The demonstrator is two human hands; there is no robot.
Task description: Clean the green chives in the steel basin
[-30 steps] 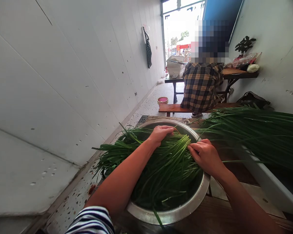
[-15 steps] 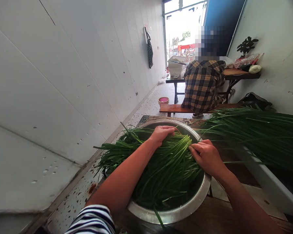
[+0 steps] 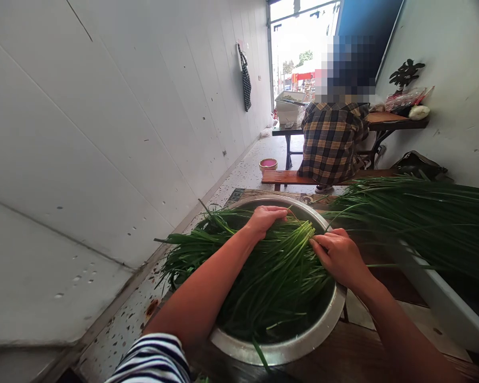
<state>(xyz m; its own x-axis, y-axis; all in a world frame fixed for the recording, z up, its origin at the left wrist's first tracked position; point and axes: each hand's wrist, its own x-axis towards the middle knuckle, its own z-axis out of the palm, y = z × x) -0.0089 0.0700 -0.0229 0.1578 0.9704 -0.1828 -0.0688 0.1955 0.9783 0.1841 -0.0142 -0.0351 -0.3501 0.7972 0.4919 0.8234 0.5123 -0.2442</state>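
Long green garlic chives [image 3: 271, 282] fill a round metal basin [image 3: 325, 332], their leaves hanging over its left rim. A bunch of pale stem ends [image 3: 303, 231] points toward the basin's right side. My left hand [image 3: 267, 219] is over the far part of the basin, thumb and fingers pinched on a thin chive stalk whose tip shows beyond them. At the stem ends, my right hand [image 3: 337, 252] is closed, thumb against bent forefinger, on a chive by the basin's right rim. The fingertips of both hands partly hide what they pinch.
A large heap of chives [image 3: 427, 223] lies to the right, above a white container [image 3: 443, 292]. Beyond the basin, a person in a plaid shirt [image 3: 331, 141] sits on a wooden bench [image 3: 285, 178] at a table [image 3: 399, 123]. A white wall [image 3: 104, 133] runs along the left.
The view has shifted very slightly. Both hands hold the same place over the basin, and the seated person's head has tilted a little.
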